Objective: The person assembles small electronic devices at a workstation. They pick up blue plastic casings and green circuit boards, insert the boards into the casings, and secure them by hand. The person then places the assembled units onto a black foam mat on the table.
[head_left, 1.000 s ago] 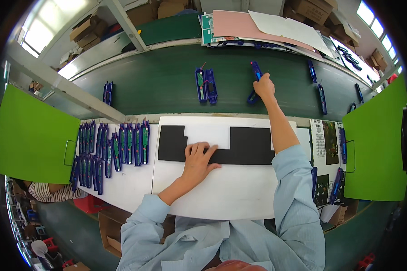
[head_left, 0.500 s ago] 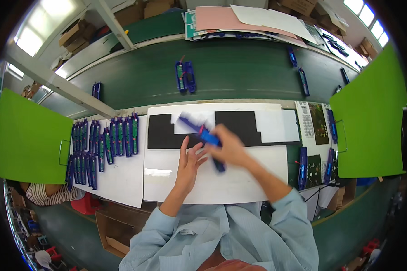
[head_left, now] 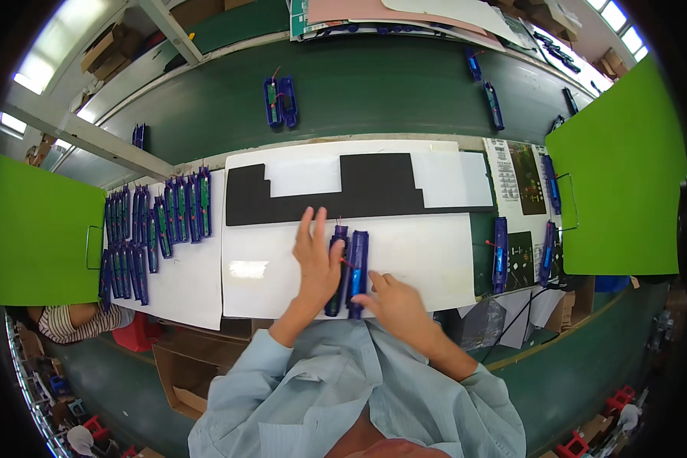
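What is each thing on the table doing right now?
Left hand: flat, resting on one blue case.
Right hand: touching the other blue case.
Two blue cases: lying side by side on the white sheet.
Row of blue cases: lined up, untouched.
Pair on belt: lying untouched.

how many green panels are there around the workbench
2. One green panel stands at the left edge beside the rows of blue parts; the other green panel stands at the right edge.

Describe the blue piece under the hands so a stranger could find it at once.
Start at the white sheet below the black foam strip. At its near edge lie two long blue pieces side by side, touched by both hands. Unlike the rows to the left, they lie alone in the middle.
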Tool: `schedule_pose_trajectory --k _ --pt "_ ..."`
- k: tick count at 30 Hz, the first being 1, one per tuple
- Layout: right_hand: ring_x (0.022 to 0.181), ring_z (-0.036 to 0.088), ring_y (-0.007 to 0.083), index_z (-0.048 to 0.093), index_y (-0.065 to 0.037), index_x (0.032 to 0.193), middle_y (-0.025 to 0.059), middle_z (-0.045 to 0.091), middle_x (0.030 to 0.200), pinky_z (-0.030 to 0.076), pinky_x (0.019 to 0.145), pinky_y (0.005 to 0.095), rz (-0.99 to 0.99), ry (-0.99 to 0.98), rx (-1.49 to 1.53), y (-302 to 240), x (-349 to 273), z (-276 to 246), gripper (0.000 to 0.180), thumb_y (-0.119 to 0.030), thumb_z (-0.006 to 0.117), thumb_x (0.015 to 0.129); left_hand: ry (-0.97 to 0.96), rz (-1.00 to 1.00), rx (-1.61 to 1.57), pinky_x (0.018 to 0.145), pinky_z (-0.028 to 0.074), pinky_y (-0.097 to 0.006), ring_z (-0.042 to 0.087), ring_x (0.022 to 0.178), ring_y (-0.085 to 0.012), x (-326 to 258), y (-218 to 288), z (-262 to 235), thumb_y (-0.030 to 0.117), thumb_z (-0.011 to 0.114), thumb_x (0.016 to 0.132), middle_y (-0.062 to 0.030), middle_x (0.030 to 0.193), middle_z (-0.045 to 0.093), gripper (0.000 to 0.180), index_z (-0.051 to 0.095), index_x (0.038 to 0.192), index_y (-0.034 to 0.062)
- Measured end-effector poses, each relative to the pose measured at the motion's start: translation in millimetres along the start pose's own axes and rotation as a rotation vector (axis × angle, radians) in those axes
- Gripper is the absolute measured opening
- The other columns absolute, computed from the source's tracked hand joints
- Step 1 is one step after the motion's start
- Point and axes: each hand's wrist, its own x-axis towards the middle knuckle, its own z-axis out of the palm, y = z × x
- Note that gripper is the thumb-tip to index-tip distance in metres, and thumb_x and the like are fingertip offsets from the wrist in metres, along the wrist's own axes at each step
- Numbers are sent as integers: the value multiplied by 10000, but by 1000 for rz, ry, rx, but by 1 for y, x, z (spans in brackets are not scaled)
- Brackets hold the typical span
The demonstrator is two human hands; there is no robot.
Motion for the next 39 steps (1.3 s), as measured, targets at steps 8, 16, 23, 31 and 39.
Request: schedule_pose_trajectory --k 8,16,23,31,39 --pt "1069 598 369 675 -8 1302 168 624 1190 531 925 456 -152 342 -305 127 113 -73 381 -158 756 961 -534 454 112 1252 234 -585 336 1575 -343 110 37 74 452 806 910 -133 1651 447 770 532 1557 139" --pt "1012 604 348 688 -31 1118 145 634 1067 512 912 453 -109 334 -67 151 121 -70 275 -79 803 873 -549 438 170 1268 197 -627 275 1606 -341 108 15 117 582 792 866 -106 1706 379 905 464 1621 205" --pt "847 625 201 687 -31 1079 86 654 985 536 799 329 15 437 162 134 111 -64 204 -61 800 911 -551 389 170 1280 194 -604 276 1610 -337 107 19 113 598 774 884 -121 1710 381 908 462 1619 164" --pt "893 567 91 714 -38 1087 -17 636 947 493 838 270 316 168 771 44 26 -3 145 -85 775 963 -178 315 -63 1060 330 -475 585 1213 -259 11 18 -44 216 808 893 -42 1192 677 260 746 1134 141" --pt "932 620 140 725 -27 1073 46 618 1034 508 875 309 317 -24 695 22 21 23 138 -132 761 990 -326 326 120 1178 249 -514 536 1231 -184 -111 0 -65 350 878 826 30 1271 627 359 801 1161 248"
